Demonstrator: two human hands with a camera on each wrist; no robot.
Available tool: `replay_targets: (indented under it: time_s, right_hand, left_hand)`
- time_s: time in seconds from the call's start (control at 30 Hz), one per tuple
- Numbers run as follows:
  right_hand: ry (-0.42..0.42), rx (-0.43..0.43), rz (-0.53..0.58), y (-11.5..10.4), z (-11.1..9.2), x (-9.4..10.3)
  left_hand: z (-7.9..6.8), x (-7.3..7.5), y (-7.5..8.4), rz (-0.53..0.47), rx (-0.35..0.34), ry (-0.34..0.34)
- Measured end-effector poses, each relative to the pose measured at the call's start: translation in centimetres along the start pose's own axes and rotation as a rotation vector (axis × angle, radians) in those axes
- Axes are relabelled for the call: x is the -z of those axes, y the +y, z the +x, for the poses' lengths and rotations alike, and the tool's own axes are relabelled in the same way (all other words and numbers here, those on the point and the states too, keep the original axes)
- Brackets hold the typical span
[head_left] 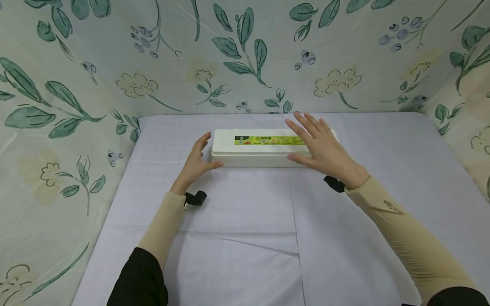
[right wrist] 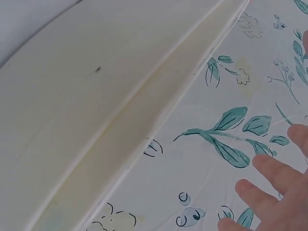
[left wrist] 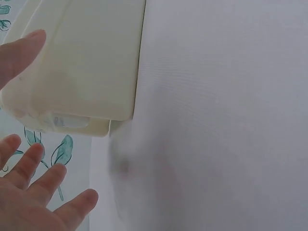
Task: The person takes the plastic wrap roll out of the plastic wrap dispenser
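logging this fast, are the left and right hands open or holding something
Left hand: open, near the white box.
Right hand: open, holding nothing.

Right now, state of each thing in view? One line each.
White box: flat on the cloth, looks closed
Label: printed side up
Left hand: open, at box's left end
Right hand: fingers spread, over box's right part
White cloth: spread out, creased

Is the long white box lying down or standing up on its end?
Lying down: the white box stretches sideways across the cloth, its yellow-green label on top.
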State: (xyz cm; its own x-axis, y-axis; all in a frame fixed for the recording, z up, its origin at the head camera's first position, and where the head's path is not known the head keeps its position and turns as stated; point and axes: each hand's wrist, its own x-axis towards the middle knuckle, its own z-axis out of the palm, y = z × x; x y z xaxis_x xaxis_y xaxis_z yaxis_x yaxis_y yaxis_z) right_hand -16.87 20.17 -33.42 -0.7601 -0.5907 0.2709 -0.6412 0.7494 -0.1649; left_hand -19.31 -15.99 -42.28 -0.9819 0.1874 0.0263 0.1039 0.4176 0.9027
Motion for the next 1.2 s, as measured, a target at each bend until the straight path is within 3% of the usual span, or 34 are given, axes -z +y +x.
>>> replay_targets:
  time_s: [0.2,0.47,0.67,0.87,1.1,1.2]
  right_hand:
    - [-0.010,0.013,0.012,-0.4,0.4,-0.2]
    - [-0.026,0.042,0.016,-0.8,0.9,-0.4]
    - [-0.044,0.055,0.024,-1.2,1.3,-0.6]
    - [-0.053,0.060,0.033,-1.5,1.5,-0.8]
    - [-0.055,0.076,0.042,-1.6,1.9,-1.0]
    - [-0.060,0.079,0.044,-1.7,2.0,-1.2]
  left_hand:
    - [0.1,0.2,0.0,-0.044,0.011,-0.031]
    - [-1.1,0.7,3.3,-0.067,0.014,-0.061]
    - [-1.2,0.7,3.7,-0.054,0.021,-0.066]
    - [-0.6,0.9,3.2,-0.064,0.018,-0.082]
    - [1.0,0.8,0.1,-0.074,0.021,-0.104]
    - [1.3,0.8,-0.4,-0.067,0.025,-0.117]
